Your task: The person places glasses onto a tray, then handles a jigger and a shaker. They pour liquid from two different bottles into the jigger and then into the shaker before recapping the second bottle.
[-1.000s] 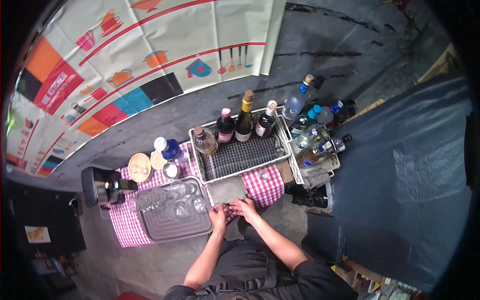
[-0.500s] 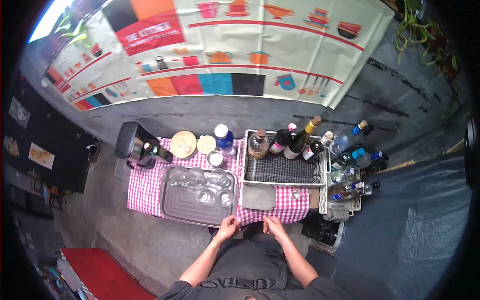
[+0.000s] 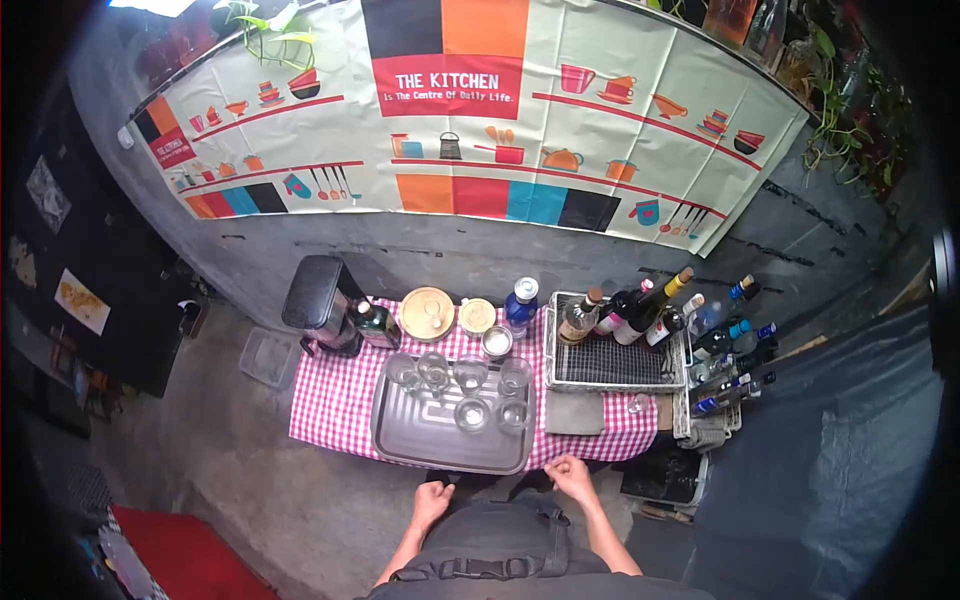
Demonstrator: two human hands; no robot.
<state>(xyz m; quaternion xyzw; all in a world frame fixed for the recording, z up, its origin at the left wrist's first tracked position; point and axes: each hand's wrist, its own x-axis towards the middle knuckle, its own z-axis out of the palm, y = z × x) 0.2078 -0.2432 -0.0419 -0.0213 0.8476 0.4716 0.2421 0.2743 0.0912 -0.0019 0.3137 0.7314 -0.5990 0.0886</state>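
Observation:
My left hand (image 3: 431,496) hangs below the table's near edge, fingers curled, with nothing in it. My right hand (image 3: 570,475) sits just off the front edge of the red checked tablecloth (image 3: 330,405), fingers bent and holding nothing. Nearest to both hands is a grey metal tray (image 3: 420,445) carrying several upturned clear glasses (image 3: 470,375). A grey folded cloth (image 3: 574,411) lies on the table just beyond my right hand.
A white wire basket (image 3: 612,365) holds several wine and liquor bottles; more bottles (image 3: 728,335) stand in a rack to its right. A black bin (image 3: 312,295), a green bottle (image 3: 375,322), wooden lids (image 3: 427,312) and a blue-capped bottle (image 3: 520,305) line the back. A kitchen banner (image 3: 450,120) covers the wall.
Both hands have left the grey cloth and drawn back off the table toward my body. The view has swung back and up, showing the whole table and banner.

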